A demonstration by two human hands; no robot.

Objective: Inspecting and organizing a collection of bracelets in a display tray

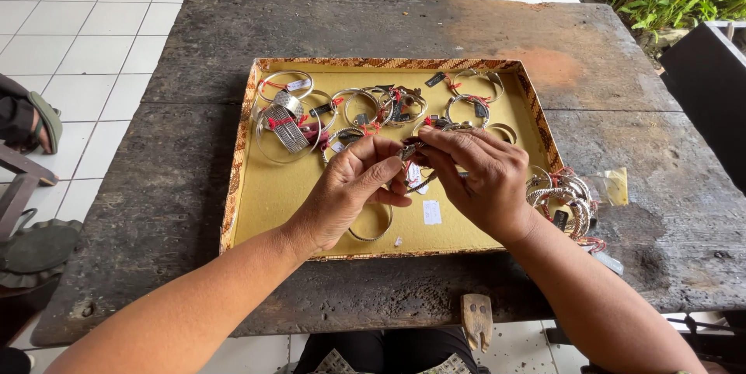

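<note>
- We held a small silver bracelet piece (410, 150) pinched between the fingertips of both hands, just above the middle of the tray (256, 195).
- Our left hand (350, 187) had its grip narrow, thumb and forefinger closed on the metal piece; our right hand (482, 176) met it from the other side, fingers curled and also closed on the same piece.
- A small white tag (416, 176) with a red thread hung beneath the piece, between our hands.
- The tray was shallow and rectangular, lined in matte mustard-yellow, with a patterned brown rim.
- Along its far side lay thin round silver bangles (365, 102) tied with red threads, and a wide ribbed cuff (286, 127) near the left corner.
- One plain bangle (371, 228) lay under our left hand, with a white paper label (431, 212) just beside it.
- A heap of twisted silver bangles (563, 199) sat outside the tray's right edge, on the rough, dark, weathered wooden surface (350, 32).
</note>
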